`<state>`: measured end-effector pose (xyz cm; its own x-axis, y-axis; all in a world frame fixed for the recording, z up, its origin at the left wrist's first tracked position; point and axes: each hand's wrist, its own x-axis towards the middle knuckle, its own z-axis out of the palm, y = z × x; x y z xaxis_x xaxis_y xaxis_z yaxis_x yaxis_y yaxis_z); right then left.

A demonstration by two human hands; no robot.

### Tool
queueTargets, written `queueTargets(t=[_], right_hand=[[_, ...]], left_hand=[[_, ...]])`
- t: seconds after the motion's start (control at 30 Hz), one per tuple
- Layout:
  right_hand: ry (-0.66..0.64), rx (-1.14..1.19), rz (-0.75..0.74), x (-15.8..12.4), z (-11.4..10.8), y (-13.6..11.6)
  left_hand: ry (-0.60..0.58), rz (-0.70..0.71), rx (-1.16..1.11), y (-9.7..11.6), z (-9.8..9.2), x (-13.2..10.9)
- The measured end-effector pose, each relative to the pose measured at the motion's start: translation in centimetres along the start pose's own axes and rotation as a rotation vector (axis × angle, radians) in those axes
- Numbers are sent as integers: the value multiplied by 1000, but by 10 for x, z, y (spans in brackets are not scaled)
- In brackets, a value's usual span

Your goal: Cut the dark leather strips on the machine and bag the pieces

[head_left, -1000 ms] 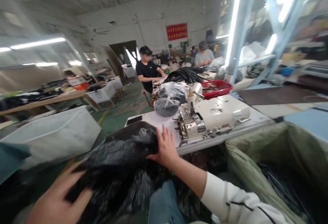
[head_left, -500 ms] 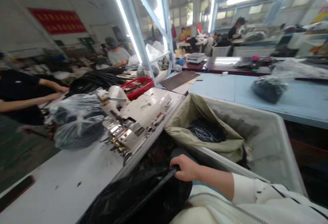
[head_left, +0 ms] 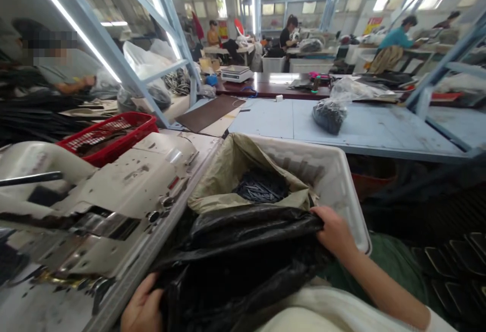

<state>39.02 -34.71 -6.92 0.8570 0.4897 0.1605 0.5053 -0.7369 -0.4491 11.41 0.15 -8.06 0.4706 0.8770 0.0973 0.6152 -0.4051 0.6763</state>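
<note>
A black plastic bag (head_left: 243, 251) is stretched between my two hands, its mouth spread toward me. My left hand (head_left: 143, 304) grips its left edge beside the machine table. On the other side, my right hand (head_left: 336, 233) is closed on the bag's right rim, by the wall of a white plastic bin (head_left: 341, 185). Just beyond the bag, an olive woven sack (head_left: 216, 180) stands in that bin with its top gaping. Dark narrow strips (head_left: 260, 186) lie inside the sack. The black bag overlaps the sack's near edge.
A sewing machine (head_left: 114, 195) occupies the left table, with a red basket (head_left: 110, 137) behind it. Across the bin is a light blue table (head_left: 273, 119) bearing a tied clear bag (head_left: 329, 115). A slanted blue metal frame (head_left: 132, 76) rises at left. Several people work farther back.
The view has swung right and closer to the bin. My left hand has come into view on the bag, and the black bag is now spread wide before the sack.
</note>
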Motion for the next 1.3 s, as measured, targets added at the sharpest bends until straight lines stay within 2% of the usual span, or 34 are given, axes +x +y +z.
queueTargets(t=[0.03, 0.1, 0.17, 0.27, 0.33, 0.4, 0.47, 0.5, 0.6, 0.67, 0.73, 0.8, 0.87, 0.93, 1.03, 1.1, 1.17, 1.3], right_hand=[[77, -52, 26, 8, -12, 17], [224, -173, 61, 29, -44, 48], [355, -289, 70, 54, -85, 70], [493, -436, 54, 94, -154, 80], [541, -507, 41, 119, -195, 76], [574, -553, 31, 143, -224, 72], [570, -587, 21, 168, -237, 76], [544, -599, 21, 182, -237, 81], [413, -613, 71, 221, -212, 110], [317, -625, 136, 238, -176, 131], [234, -649, 185, 240, -128, 145], [177, -653, 156, 226, -73, 149], [96, -608, 11, 201, -16, 150], [-92, -553, -114, 175, 36, 152], [-344, -546, -51, 154, 95, 166], [-461, -546, 33, 157, 120, 179], [-509, -521, 64, 168, 137, 189], [-475, -452, 43, 193, 161, 189]], left_hand=[[-44, 40, -9, 19, 16, 3], [-170, 257, 50, 63, 46, 8], [-233, 468, 138, 113, 71, 16], [-217, 636, 141, 188, 98, 38], [-157, 694, 37, 232, 113, 53], [-117, 693, -83, 264, 132, 60], [-169, 647, -169, 280, 155, 57], [-232, 609, -193, 282, 169, 50], [-487, 449, -208, 272, 217, 21], [-621, 360, -235, 261, 251, -2], [-760, 255, -254, 252, 281, -22], [-1010, 114, -165, 249, 308, -37], [-1246, 29, -64, 249, 330, -45], [-1424, 14, 6, 250, 348, -47], [-1623, 59, 144, 253, 367, -43], [-1678, 151, 265, 255, 374, -37], [-1654, 296, 380, 257, 376, -29], [-1423, 640, 480, 253, 374, -6]])
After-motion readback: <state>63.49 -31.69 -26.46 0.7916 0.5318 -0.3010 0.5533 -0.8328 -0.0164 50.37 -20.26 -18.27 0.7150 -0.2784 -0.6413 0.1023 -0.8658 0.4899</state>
